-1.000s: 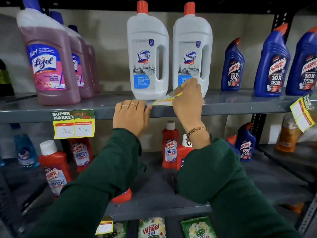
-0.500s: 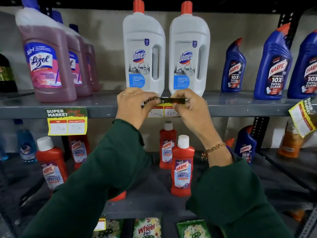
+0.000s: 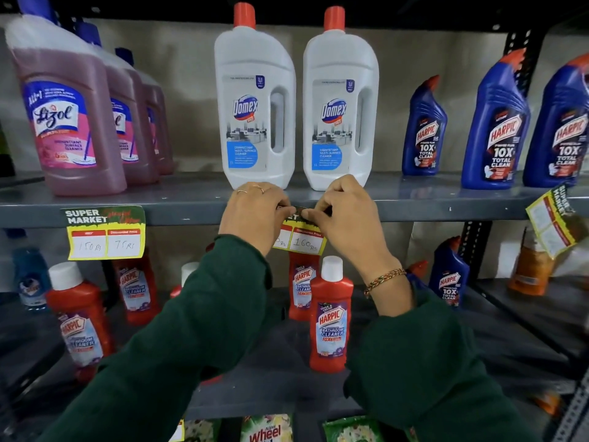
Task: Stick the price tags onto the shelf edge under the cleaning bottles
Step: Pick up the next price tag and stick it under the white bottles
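A yellow price tag [image 3: 302, 240] hangs against the grey shelf edge [image 3: 414, 210], right under two white Domex bottles [image 3: 255, 103]. My left hand [image 3: 251, 215] pinches the tag's top left corner and my right hand [image 3: 341, 212] pinches its top right corner, fingers pressing its dark top strip onto the edge. The lower part reads "160 Rs". Another yellow tag [image 3: 105, 232] is stuck on the edge at the left, below the pink Lizol bottles [image 3: 67, 113]. A third tag [image 3: 551, 224] hangs crooked at the right, under the blue Harpic bottles [image 3: 494, 129].
Red Harpic bathroom cleaner bottles [image 3: 331, 317] stand on the lower shelf [image 3: 271, 387] just under my wrists. A black perforated upright [image 3: 471, 247] rises at the right. Detergent packets [image 3: 266, 430] lie along the bottom.
My right hand brought the tag down from the shelf top to the edge. Both hands came together on it and now press its top strip against the edge.
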Tool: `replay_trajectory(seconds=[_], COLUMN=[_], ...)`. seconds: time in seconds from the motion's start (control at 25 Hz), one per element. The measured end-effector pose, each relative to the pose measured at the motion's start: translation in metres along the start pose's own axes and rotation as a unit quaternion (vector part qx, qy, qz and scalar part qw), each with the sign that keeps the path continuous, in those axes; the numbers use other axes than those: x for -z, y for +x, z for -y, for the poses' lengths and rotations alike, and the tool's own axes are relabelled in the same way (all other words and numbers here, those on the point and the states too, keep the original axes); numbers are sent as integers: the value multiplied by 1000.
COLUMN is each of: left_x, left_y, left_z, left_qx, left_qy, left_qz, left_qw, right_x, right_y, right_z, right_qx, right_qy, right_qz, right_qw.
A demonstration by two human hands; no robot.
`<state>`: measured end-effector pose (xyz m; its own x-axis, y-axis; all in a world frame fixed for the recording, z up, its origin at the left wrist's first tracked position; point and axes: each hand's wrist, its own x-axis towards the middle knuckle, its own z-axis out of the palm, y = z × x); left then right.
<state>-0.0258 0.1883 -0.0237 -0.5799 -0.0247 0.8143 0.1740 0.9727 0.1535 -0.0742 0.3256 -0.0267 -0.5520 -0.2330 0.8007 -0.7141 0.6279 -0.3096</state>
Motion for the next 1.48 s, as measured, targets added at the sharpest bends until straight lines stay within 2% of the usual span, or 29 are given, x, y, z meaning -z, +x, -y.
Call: replay_trajectory(seconds=[0.2,0.36,0.6,0.72,0.84,1.08,1.2,1.4,1.48], left_x=[-4,1,14,16,15,18,17,15,12], left_y=[-5,-3,10,12,11,13,6,-2,0], left_z=[-2,-3,1,3,7,16,19,30,19], left_qx=[35,47,54,50,45,23,-22,-36,-29], left_qy=[-69,-89,-60,-91,-106,-124,-69,63,89], left_qz=[-26,-41,61,91,88,101,107,98,47], left_qw=[997,994,995,990,989,987,992,993,994], right_x=[-2,0,8,4,-5,5,10,10,14], right_y=[2,4,12,11,10,13,14,15,14], right_z=[3,9,13,12,11,-5,-10,-15,-17], right_qx=[-1,-21,-75,-82,-76,-94,-77,-69,-80], right_qy=[-37,-19,36,45,45,137,149,141,184], right_qz=[-3,-1,20,5,-22,-47,-50,-29,-26], right_qw=[999,1000,996,996,996,985,985,987,979])
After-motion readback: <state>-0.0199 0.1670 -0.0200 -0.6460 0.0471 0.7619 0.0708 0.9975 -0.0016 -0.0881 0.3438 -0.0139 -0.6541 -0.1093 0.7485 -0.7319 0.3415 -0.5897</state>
